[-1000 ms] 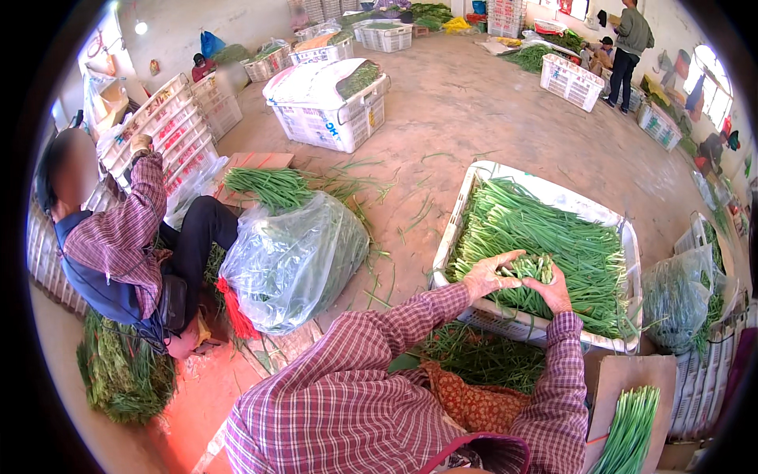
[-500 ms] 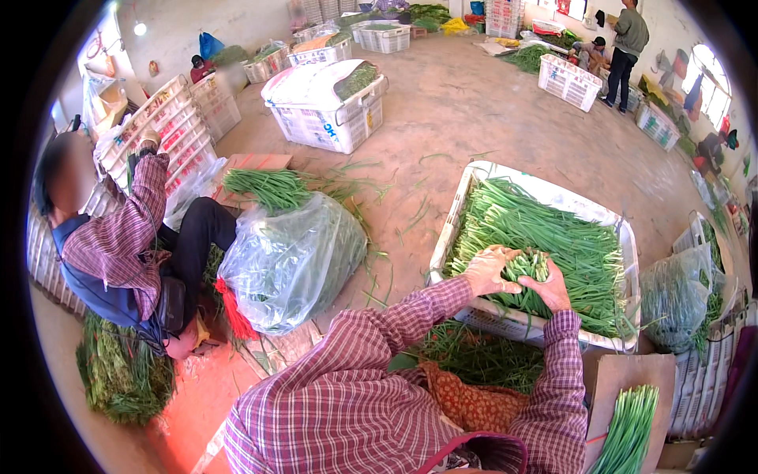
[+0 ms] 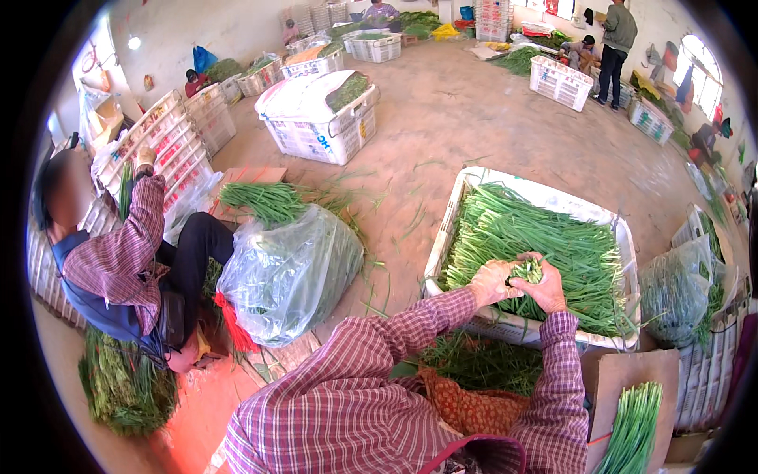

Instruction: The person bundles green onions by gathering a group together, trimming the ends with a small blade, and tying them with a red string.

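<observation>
Both my hands are at a bunch of chives over the near side of a white plastic crate. My left hand is closed on the bunch from the left. My right hand wraps its right side, thumb and fingers curved round the stalks. The pale cut ends of the bunch show between the hands. Beneath and beyond them, more chives fill the crate, lying side by side. At my lower right, another bunch of chives rests on a brown cardboard sheet.
To my left sits a co-worker holding green stalks upright. Between us stands a clear plastic bag of greens, beside chives on cardboard. A covered white crate stands farther off. Loose greens lie below my crate.
My hands have drawn closer together round the bunch, whose cut ends have turned upward. The co-worker on the left now shows green stalks in a raised hand. The view has shifted slightly.
</observation>
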Available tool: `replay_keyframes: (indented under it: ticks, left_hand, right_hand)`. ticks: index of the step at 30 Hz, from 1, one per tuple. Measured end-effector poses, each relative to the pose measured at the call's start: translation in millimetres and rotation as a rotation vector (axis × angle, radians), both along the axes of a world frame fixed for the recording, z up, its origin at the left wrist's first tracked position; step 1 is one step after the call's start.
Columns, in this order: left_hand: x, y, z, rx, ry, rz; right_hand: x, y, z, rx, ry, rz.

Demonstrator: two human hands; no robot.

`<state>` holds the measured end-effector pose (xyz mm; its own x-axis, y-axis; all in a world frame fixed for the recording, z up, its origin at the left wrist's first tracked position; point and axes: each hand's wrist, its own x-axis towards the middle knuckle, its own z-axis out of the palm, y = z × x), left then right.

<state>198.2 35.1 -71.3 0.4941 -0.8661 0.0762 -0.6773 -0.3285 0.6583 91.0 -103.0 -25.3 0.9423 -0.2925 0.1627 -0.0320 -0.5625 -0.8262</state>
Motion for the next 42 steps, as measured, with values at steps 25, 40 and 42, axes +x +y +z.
replay_keyframes:
  ticks: [25, 40, 42]
  left_hand:
    - [-3.7, 4.2, -58.1, -0.744, 1.279, -0.079]
    - [4.6, 19.0, -69.1, -0.713, 0.766, 0.082]
    - [-1.4, 21.8, -37.2, -0.590, 0.641, 0.091]
  right_hand:
    - [4.6, 0.1, -16.0, -0.134, 0.067, -0.095]
    - [-38.0, -65.3, -6.2, 0.561, -0.437, -0.519]
    - [-45.7, -76.5, -13.9, 0.573, -0.455, -0.526]
